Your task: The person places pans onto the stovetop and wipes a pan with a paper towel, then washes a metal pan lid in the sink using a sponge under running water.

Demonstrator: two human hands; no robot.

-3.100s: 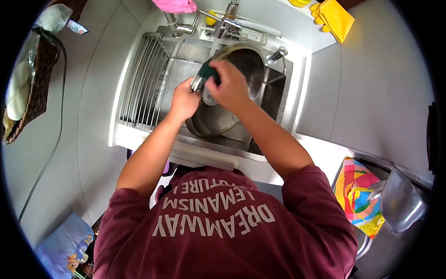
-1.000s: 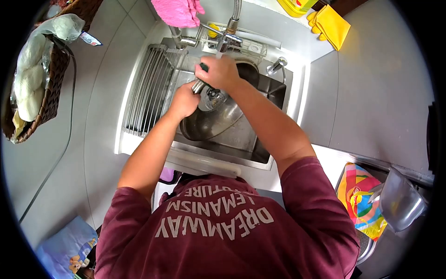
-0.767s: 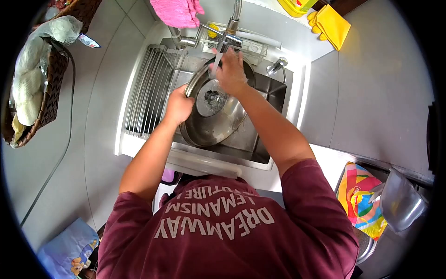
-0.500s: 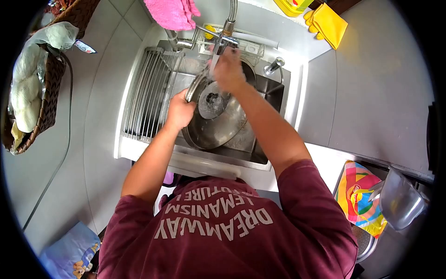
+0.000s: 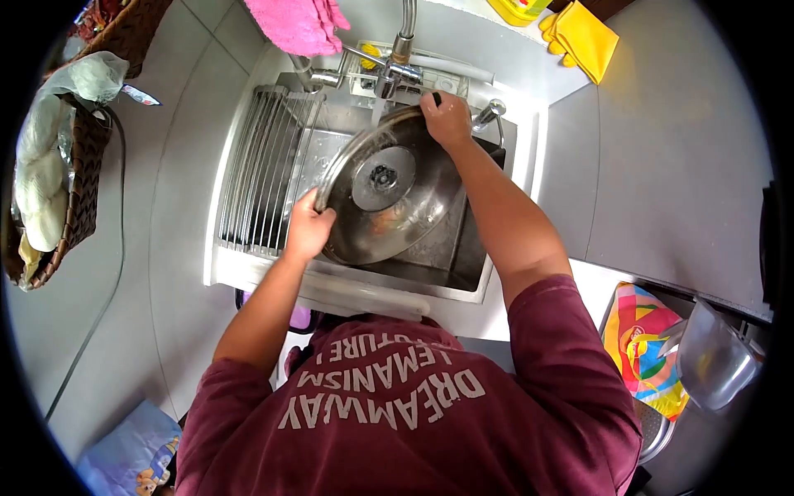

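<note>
A wide, round steel pan [image 5: 413,219] with curved sides and a paler disc at its centre is tilted inside the sink [image 5: 473,264]. My left hand [image 5: 309,226] is closed on the rim at the left, thumb over the edge. At the upper right of the rim, my right hand [image 5: 447,119] grips the pan beside a small black part, which its fingers partly hide. Water runs from the faucet [image 5: 395,76] onto or just behind the upper rim; exactly where it lands is hidden.
A metal drying rack [image 5: 269,169] covers the sink's left side. A soap dispenser [image 5: 490,114] stands at the back right. Yellow gloves [image 5: 581,40] and a pink cloth [image 5: 302,25] lie beyond. A woven basket [image 5: 83,190] sits at left, steel pots [image 5: 715,355] at lower right.
My right hand has moved from under the faucet stream rightward onto the pan's rim. My left hand has shifted slightly left and down with the pan, which has turned a little.
</note>
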